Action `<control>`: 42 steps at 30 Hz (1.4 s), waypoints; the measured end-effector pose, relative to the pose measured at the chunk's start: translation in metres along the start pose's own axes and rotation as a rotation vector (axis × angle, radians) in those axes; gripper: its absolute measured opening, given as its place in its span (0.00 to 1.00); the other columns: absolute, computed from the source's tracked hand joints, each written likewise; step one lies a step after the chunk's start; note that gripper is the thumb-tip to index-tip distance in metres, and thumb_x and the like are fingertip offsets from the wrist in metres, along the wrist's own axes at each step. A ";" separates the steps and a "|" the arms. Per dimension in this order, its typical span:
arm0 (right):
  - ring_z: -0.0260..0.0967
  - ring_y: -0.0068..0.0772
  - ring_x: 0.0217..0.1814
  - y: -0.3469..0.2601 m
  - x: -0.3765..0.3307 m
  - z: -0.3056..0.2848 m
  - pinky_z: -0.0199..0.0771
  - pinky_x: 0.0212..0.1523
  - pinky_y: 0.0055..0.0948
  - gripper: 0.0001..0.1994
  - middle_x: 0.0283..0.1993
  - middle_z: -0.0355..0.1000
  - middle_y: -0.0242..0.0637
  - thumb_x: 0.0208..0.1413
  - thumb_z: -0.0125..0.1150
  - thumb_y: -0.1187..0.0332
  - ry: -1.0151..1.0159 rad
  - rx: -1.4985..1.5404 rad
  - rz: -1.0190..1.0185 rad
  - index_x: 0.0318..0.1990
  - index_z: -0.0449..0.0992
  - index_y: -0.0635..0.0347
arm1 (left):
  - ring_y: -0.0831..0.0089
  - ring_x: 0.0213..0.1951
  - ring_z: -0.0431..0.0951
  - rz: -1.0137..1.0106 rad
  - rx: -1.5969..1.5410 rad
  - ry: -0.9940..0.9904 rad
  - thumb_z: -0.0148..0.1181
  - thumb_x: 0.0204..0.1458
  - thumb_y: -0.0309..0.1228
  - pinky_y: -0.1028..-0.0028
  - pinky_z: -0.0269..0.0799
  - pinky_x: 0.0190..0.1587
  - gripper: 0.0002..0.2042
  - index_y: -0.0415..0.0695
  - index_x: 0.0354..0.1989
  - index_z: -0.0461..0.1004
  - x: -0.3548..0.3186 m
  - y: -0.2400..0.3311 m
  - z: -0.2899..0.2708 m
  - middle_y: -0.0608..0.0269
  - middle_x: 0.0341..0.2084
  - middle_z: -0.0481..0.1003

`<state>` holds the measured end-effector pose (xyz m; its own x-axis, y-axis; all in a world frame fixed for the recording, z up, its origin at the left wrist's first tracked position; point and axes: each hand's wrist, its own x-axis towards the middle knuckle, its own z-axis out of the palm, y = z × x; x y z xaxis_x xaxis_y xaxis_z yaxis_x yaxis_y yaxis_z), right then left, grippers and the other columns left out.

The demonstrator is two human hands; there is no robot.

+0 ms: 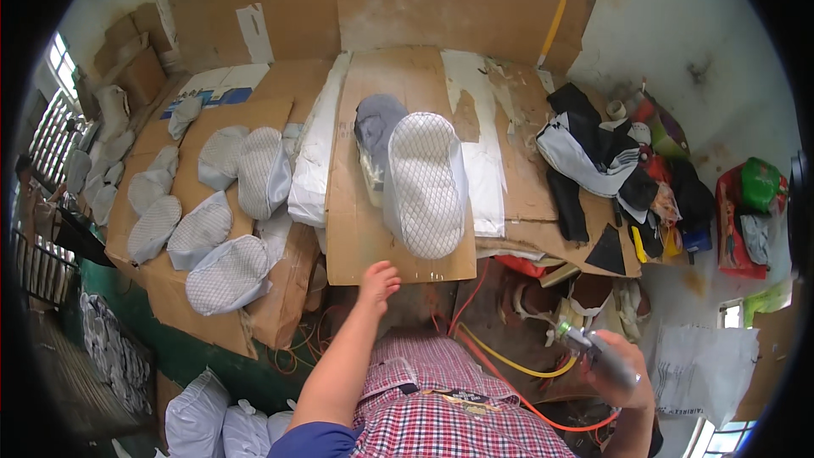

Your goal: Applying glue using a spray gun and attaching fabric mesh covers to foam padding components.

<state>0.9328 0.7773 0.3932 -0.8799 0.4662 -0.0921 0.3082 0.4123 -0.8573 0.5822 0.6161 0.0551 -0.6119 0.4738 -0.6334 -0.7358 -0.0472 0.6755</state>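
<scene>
My right hand (626, 373) is wrapped round a grey metal spray gun (598, 354), held out at the lower right. An orange hose (551, 418) runs close to it. My left hand (379, 283) hovers by the front edge of the cardboard sheet (356, 269), fingers loosely bent and nothing in them. Beyond it, a white fabric shoe-shaped piece (426, 187) stands with its quilted sole facing me. Another shoe-shaped piece, with a dark grey top (378, 121), is behind it and partly hidden. I cannot tell what supports either piece.
Several similar quilted white pieces (227, 275) lie on cardboard to the left. Black and white cloth (589, 157) is heaped at the right, near a red and green bag (746, 212). White sacks (197, 411) stand below left. A yellow hose (517, 362) loops under the table edge.
</scene>
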 end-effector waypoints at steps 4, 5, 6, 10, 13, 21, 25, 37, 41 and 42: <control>0.71 0.31 0.35 0.012 0.026 -0.004 0.74 0.37 0.30 0.29 0.36 0.71 0.40 0.46 0.60 0.76 0.210 0.437 -0.080 0.58 0.59 0.66 | 0.76 0.25 0.73 0.105 -0.076 0.073 0.61 0.47 0.26 0.79 0.67 0.24 0.15 0.41 0.42 0.65 0.010 -0.006 0.074 0.64 0.27 0.72; 0.71 0.31 0.35 0.012 0.031 -0.008 0.74 0.38 0.30 0.29 0.36 0.71 0.40 0.46 0.60 0.76 0.246 0.447 -0.082 0.58 0.58 0.67 | 0.76 0.25 0.73 0.117 -0.080 0.078 0.61 0.47 0.26 0.79 0.67 0.24 0.15 0.41 0.42 0.65 0.014 -0.007 0.081 0.64 0.27 0.72; 0.71 0.31 0.34 0.010 0.036 -0.013 0.74 0.38 0.30 0.30 0.36 0.71 0.41 0.46 0.60 0.76 0.281 0.458 -0.083 0.58 0.58 0.68 | 0.76 0.24 0.72 0.124 -0.074 0.161 0.61 0.47 0.27 0.79 0.67 0.23 0.13 0.41 0.39 0.66 0.016 -0.009 0.085 0.65 0.26 0.71; 0.71 0.29 0.35 0.011 0.052 -0.033 0.72 0.37 0.27 0.28 0.35 0.71 0.39 0.45 0.62 0.75 0.111 0.369 -0.191 0.56 0.61 0.69 | 0.76 0.22 0.72 0.177 0.046 0.329 0.61 0.47 0.26 0.77 0.66 0.21 0.08 0.41 0.30 0.67 0.007 -0.006 0.100 0.65 0.23 0.71; 0.70 0.27 0.34 0.017 0.063 -0.045 0.71 0.37 0.25 0.27 0.34 0.72 0.38 0.44 0.62 0.74 0.212 0.388 -0.124 0.54 0.63 0.70 | 0.76 0.21 0.72 0.246 0.016 0.355 0.60 0.46 0.24 0.76 0.69 0.21 0.06 0.40 0.27 0.67 0.008 -0.003 0.105 0.64 0.22 0.71; 0.70 0.25 0.30 0.070 0.099 -0.084 0.71 0.34 0.24 0.27 0.32 0.71 0.37 0.43 0.61 0.76 0.068 0.435 -0.110 0.54 0.63 0.70 | 0.71 0.21 0.72 0.208 -0.034 0.318 0.53 0.46 0.23 0.71 0.71 0.21 0.04 0.42 0.29 0.65 -0.015 0.031 0.120 0.62 0.25 0.72; 0.65 0.19 0.34 0.119 0.175 -0.075 0.68 0.37 0.21 0.23 0.37 0.69 0.33 0.49 0.55 0.80 0.186 0.243 -0.196 0.56 0.63 0.64 | 0.70 0.20 0.73 0.165 -0.101 0.309 0.49 0.46 0.23 0.72 0.70 0.18 0.05 0.42 0.32 0.65 -0.036 0.065 0.134 0.61 0.22 0.72; 0.68 0.37 0.42 0.247 0.340 0.039 0.67 0.46 0.31 0.26 0.42 0.69 0.43 0.44 0.57 0.76 0.350 0.096 -0.236 0.55 0.63 0.63 | 0.65 0.41 0.75 0.552 -0.416 -0.170 0.49 0.48 0.28 0.65 0.71 0.46 0.14 0.37 0.43 0.69 -0.115 0.270 0.190 0.57 0.39 0.75; 0.69 0.35 0.43 0.241 0.313 0.063 0.67 0.46 0.30 0.27 0.42 0.69 0.44 0.44 0.58 0.76 0.251 0.028 -0.213 0.56 0.62 0.63 | 0.62 0.41 0.76 0.695 -0.444 -0.297 0.46 0.48 0.29 0.63 0.71 0.47 0.14 0.37 0.42 0.69 -0.111 0.341 0.144 0.55 0.38 0.75; 0.68 0.34 0.44 0.235 0.306 0.066 0.66 0.47 0.29 0.27 0.43 0.69 0.43 0.44 0.58 0.76 0.219 0.056 -0.194 0.56 0.62 0.64 | 0.63 0.40 0.77 0.719 -0.445 -0.301 0.45 0.49 0.31 0.64 0.72 0.44 0.14 0.37 0.41 0.70 -0.103 0.357 0.128 0.55 0.37 0.76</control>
<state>0.7123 0.9653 0.1297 -0.8197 0.5429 0.1825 0.1158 0.4692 -0.8755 0.4199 0.6625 0.4097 -0.9122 0.4062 0.0544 -0.2871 -0.7280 0.6226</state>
